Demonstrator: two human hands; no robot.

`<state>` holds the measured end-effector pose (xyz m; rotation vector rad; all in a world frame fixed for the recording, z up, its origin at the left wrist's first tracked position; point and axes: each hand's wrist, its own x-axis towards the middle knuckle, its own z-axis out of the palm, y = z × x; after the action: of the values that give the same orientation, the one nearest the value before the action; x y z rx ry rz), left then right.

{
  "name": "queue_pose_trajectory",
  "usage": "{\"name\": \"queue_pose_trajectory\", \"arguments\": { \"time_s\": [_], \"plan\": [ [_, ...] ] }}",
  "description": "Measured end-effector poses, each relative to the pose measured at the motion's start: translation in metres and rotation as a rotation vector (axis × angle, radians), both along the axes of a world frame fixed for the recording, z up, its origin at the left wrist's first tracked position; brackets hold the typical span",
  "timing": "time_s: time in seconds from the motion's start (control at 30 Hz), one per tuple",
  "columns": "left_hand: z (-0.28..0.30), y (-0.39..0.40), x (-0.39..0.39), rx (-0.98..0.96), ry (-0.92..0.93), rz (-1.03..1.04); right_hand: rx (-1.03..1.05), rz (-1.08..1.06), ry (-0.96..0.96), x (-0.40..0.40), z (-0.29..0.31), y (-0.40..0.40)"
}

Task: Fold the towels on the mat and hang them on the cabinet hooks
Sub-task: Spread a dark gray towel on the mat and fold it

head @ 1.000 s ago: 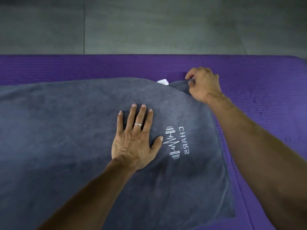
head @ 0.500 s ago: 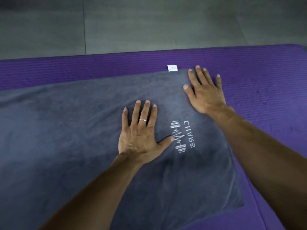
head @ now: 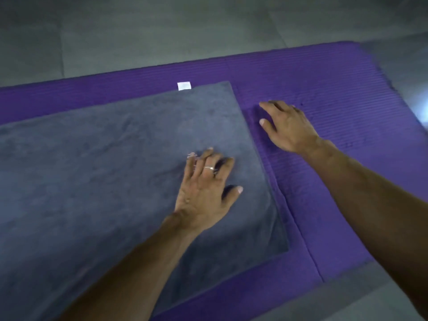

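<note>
Plush grey towel (head: 104, 170) flat on ribbed purple mat (head: 324, 89).
Left hand (head: 206, 191) presses it, fingers loose; right hand (head: 289, 128) spread above mat.

A purple mat (head: 324, 84) lies flat on the grey tiled floor (head: 162, 31). A grey towel (head: 104, 170) lies spread on the mat.

One grey towel (head: 104, 170), left and centre of frame; one purple mat (head: 335, 89) beneath it; one white tag (head: 184, 86), upper centre; two hands; one ring (head: 209, 168)
</note>
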<state>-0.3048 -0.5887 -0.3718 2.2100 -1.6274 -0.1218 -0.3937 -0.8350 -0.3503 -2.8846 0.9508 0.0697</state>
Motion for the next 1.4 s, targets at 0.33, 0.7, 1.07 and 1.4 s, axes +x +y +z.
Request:
{"name": "queue_pose_trajectory", "arguments": {
  "time_s": [0.33,0.7,1.07,1.4],
  "plan": [
    [0.021,-0.060,-0.037,0.267,-0.014,-0.262,0.089,-0.029,-0.066,-0.030,-0.006,0.001],
    [0.046,-0.029,-0.012,0.091,0.546,0.392,0.063,0.109,-0.031,0.019,0.008,0.027],
    [0.071,0.085,0.095,0.315,0.476,0.414,0.112,0.199,-0.110,0.112,0.044,0.084],
    [0.102,0.221,0.153,0.257,0.361,0.437,0.098,0.288,-0.203,0.202,0.090,0.178]
  ]
}}
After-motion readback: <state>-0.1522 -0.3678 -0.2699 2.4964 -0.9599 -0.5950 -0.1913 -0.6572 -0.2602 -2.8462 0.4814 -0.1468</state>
